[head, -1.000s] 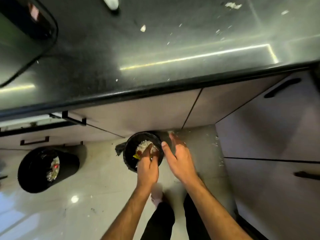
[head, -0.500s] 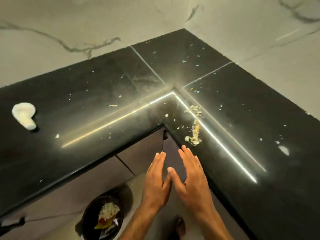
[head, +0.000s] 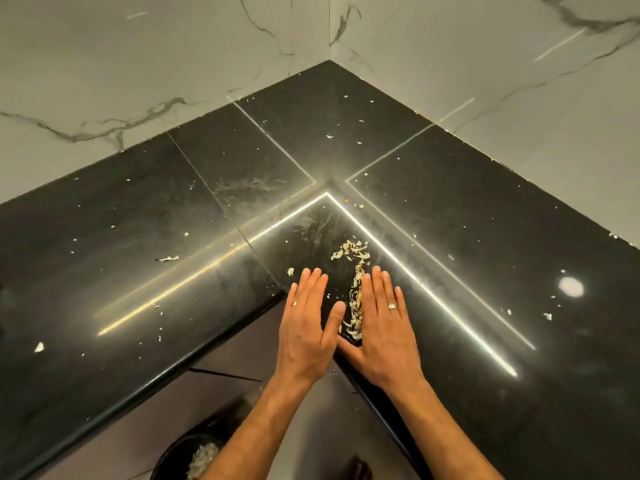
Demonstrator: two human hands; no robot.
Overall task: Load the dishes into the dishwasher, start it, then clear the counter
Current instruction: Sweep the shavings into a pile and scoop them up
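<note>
Below me, I see a black L-shaped counter [head: 145, 237] filling most of the view, its inner corner pointing toward me and pale marble-veined walls [head: 138, 64] rising behind it. Thin strips of reflected light run across the glossy stone, and small pale crumbs [head: 169, 259] are scattered over it. At the bottom edge, on the floor under the counter, I see part of a dark bin [head: 180, 455] with pale scraps inside.

Both hands lie flat on the counter at its inner corner, fingers straight and close together, gripping nothing. My left hand [head: 306, 327] sits left of a narrow line of food scraps [head: 356, 303]; my right hand [head: 384, 327] sits just right of it, its index finger along the scraps. The line runs between the two hands, reaching from the thumbs past the fingertips, where it fans out into a small loose pile. Each hand wears a ring.
</note>
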